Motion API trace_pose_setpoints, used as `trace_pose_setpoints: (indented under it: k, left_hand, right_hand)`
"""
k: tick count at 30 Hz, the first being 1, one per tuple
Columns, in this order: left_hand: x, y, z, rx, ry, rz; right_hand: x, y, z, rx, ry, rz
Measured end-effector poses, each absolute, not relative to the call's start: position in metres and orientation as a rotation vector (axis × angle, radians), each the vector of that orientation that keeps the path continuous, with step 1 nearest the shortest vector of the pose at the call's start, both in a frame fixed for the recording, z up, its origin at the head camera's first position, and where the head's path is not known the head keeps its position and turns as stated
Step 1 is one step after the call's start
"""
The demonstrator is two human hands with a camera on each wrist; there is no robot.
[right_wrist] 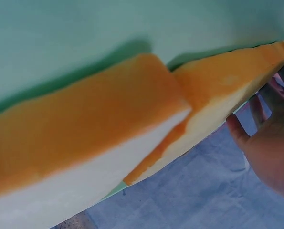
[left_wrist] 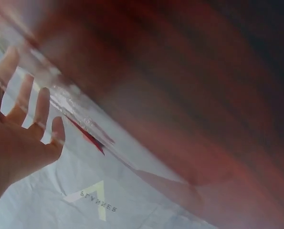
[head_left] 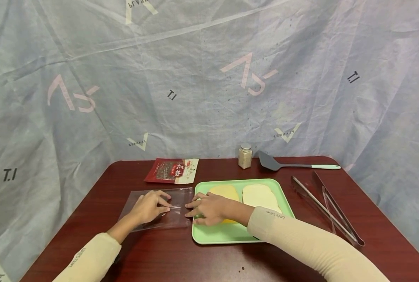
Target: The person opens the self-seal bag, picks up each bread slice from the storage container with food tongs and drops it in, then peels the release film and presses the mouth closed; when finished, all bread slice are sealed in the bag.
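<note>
A clear plastic bag (head_left: pixel 181 199) lies flat on the table, left of a light green tray (head_left: pixel 230 238). My left hand (head_left: pixel 149 207) is over the bag; thumb and index finger appear to pinch the film, which creases at their tips. In the left wrist view, the other fingers (left_wrist: pixel 41 107) are spread behind film. My right hand (head_left: pixel 209 210) reaches across the tray's left side, spread fingertips at the bag's right edge. Beneath it is a yellow-topped bread slice (head_left: pixel 225 190), partly hidden. Beside that is a paler bread slice (head_left: pixel 260 194); both show orange-brown crusts in the right wrist view.
Behind the bag lies a red-and-white spice packet (head_left: pixel 174 171). A small jar (head_left: pixel 245 156) and a grey spatula (head_left: pixel 283 164) stand and lie at the back. Metal tongs (head_left: pixel 331 209) are right of the tray. A cloth sheet (head_left: pixel 202 98) hangs behind the table.
</note>
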State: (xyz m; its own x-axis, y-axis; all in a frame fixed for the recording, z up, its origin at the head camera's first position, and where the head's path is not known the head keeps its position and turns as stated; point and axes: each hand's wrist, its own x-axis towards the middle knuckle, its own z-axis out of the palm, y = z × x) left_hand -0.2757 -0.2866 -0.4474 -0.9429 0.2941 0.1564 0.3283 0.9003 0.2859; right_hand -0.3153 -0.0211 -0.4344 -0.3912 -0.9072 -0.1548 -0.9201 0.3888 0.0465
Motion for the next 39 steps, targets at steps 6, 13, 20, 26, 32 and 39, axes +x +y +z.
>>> trace_pose_setpoints:
  k: [6, 13, 20, 26, 32, 39]
  left_hand:
    - [-0.277, -0.295, -0.447, -0.519, -2.928, -0.582]
    - [-0.277, -0.301, -0.444, -0.541, -2.902, -0.703]
    - [-0.276, -0.304, -0.438, -0.587, -2.843, -0.813]
    - [-0.277, -0.309, -0.434, -0.624, -2.798, -0.840]
    - [-0.278, -0.313, -0.429, -0.643, -2.727, -0.884]
    - [-0.278, -0.317, -0.427, -0.607, -2.659, -0.926]
  right_hand:
    - [-0.315, -0.022, -0.434, -1.662, 2.528, 0.190]
    - [-0.315, -0.026, -0.435, -1.676, 2.541, 0.158]
    - [-0.316, -0.031, -0.436, -1.695, 2.558, 0.176]
    - [-0.316, -0.031, -0.436, -1.703, 2.567, 0.176]
    - [-0.316, -0.030, -0.437, -1.701, 2.572, 0.147]
    - [-0.316, -0.028, -0.437, -1.683, 2.567, 0.122]
